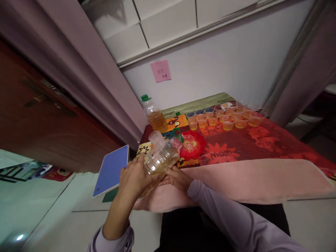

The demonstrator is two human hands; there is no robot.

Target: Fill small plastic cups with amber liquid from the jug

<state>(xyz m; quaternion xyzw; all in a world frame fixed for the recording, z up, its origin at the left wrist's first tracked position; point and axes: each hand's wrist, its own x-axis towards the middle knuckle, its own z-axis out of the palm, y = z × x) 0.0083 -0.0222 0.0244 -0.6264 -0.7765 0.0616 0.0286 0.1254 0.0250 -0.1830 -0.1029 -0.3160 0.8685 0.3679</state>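
A clear plastic bottle (160,159) of pale yellow liquid is tipped to the right, its neck over a red scalloped plate (201,143). My left hand (135,175) grips the bottle's lower left side. Under its body, my right hand (177,177) supports it with fingers curled against the plastic. On the plate stands a clear plastic cup (188,142) just beyond the bottle's mouth. A green plastic handle (178,134) shows near the neck. Behind the bottle are stacked clear cups (155,136), partly hidden by it.
A second bottle (156,119) with a green cap stands at the table's back left. Several cups (228,122) of yellow-orange liquid crowd the back right. A pink cloth (262,178) covers the front edge. A blue board (111,171) lies left; a pink note (160,71) hangs on the wall.
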